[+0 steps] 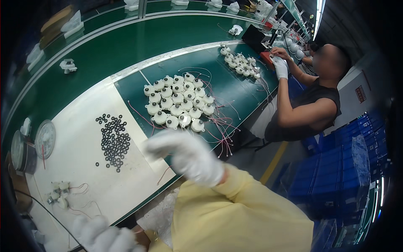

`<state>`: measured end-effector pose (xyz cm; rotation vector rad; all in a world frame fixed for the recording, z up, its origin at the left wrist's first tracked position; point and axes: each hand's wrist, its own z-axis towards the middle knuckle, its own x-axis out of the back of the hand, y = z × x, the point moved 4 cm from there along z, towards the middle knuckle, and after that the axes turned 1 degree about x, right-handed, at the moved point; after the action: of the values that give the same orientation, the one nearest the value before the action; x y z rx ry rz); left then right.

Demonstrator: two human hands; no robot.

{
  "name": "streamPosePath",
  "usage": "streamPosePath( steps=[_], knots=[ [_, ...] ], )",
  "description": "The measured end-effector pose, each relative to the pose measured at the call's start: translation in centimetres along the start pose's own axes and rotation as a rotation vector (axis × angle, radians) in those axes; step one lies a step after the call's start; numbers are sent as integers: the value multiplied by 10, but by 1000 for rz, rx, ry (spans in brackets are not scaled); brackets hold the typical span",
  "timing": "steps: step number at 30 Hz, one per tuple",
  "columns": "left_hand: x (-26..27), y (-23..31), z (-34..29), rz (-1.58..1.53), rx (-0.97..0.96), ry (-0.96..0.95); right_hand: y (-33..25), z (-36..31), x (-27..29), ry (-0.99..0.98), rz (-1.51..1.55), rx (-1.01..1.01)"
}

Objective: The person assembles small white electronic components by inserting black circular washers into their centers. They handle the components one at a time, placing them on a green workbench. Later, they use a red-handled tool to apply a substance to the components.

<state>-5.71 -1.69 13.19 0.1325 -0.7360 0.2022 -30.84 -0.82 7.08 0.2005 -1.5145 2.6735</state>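
Note:
White-gloved and blurred, my right hand [184, 157] hovers at the near edge of a cluster of small round motors [176, 98]. Its fingers curve loosely to the left, apart from the thumb side, and nothing shows in them. The motors are cream-coloured with dark centre caps, and pink and white wires trail off to their right. My left hand [105, 237], also gloved and smeared, is low at the left near the table's front edge. Its fingers are curled, hiding whatever they may hold. Beyond it lie a few motors with wires [59, 194].
Many black rings [114, 140] lie scattered on the white sheet [88, 113]. Round clear containers [45, 138] stand at the left. A conveyor [105, 46] runs behind, carrying a white part [68, 66]. To the right are a co-worker [308, 98], more motors [240, 64] and blue crates [327, 172].

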Motion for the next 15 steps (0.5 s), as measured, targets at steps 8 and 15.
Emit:
streamPosePath(
  steps=[8, 15],
  knots=[
    [-38, 8, -12, 261, 92, -31, 42, -25, -107, -422, 583, -508],
    [-40, -15, -7, 163, 276, 0, 31, -19, -99, -251, 639, -730]
  ],
)
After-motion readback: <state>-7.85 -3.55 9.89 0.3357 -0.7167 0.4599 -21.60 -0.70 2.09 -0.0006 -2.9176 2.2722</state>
